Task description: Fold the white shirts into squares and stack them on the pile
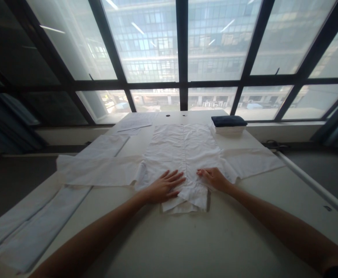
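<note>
A white shirt (pixel 183 148) lies spread flat on the pale table (pixel 186 239), sleeves stretched out to both sides, collar end toward me. My left hand (pixel 164 186) rests flat on the shirt near the collar, fingers stretched and spread. My right hand (pixel 213 178) lies on the shirt just right of the button line, fingers extended and pressed to the cloth. Neither hand holds anything.
A stack of folded clothes (pixel 229 124), dark on top and white below, stands at the far right of the table. Sheets of paper (pixel 134 122) lie at the far left. More white cloth (pixel 32 227) hangs over the left edge. Large windows (pixel 183 58) stand behind.
</note>
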Demonstrator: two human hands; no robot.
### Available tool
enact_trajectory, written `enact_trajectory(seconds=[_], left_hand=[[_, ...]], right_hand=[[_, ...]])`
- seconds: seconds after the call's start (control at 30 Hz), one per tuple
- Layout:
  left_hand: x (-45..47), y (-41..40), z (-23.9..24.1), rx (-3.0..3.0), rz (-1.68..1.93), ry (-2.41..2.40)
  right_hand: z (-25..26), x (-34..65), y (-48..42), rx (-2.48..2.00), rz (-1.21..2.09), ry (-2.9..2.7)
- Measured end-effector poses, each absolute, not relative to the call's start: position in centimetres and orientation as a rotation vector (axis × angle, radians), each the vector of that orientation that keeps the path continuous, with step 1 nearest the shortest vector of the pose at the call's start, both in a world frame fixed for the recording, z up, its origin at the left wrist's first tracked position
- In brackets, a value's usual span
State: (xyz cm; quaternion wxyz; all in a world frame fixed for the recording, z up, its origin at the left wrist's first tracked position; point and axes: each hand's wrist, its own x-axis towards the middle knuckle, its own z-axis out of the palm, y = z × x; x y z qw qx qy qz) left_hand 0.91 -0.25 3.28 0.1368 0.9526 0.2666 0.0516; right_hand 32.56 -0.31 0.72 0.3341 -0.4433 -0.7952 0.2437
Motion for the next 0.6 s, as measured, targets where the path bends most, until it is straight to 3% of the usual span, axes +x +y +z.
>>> enact_trajectory(seconds=[0.2,0.6], left_hand=[[0.79,-0.18,3.3,2.753,0.133,0.758],[0.85,-0.39,3.49,2.725,0.143,0.799]], right_hand=[[-0.38,33.49,0.29,-1.349,0.244,-2.274],[-0.03,33.39,0.18,-1.512,0.276,-2.407]])
